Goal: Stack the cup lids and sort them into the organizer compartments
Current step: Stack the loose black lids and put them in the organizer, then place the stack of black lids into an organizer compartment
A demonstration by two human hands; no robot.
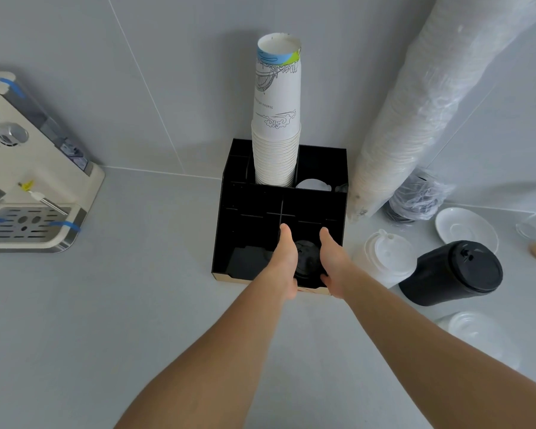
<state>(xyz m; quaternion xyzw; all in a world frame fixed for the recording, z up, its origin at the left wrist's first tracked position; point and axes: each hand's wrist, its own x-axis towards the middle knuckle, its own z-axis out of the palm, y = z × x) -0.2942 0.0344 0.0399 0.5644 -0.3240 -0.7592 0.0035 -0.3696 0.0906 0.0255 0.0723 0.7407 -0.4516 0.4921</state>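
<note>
Both forearms are showing bare, no sleeves; left hand (287,261) and right hand (333,261) are wearing no gloves.

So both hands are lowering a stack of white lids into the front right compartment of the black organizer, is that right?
Not quite: the lids are black, not white. The head view shows the left hand and right hand on either side of a stack of black plastic cup lids in the front right compartment of the black divided organizer box. The stack of white plastic lids stands outside, on the counter.

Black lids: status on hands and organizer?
Both hands, left and right, gripping black lid stack inside organizer front compartment. Loose stacks, white and black, wait right. Nothing blocking.
</note>
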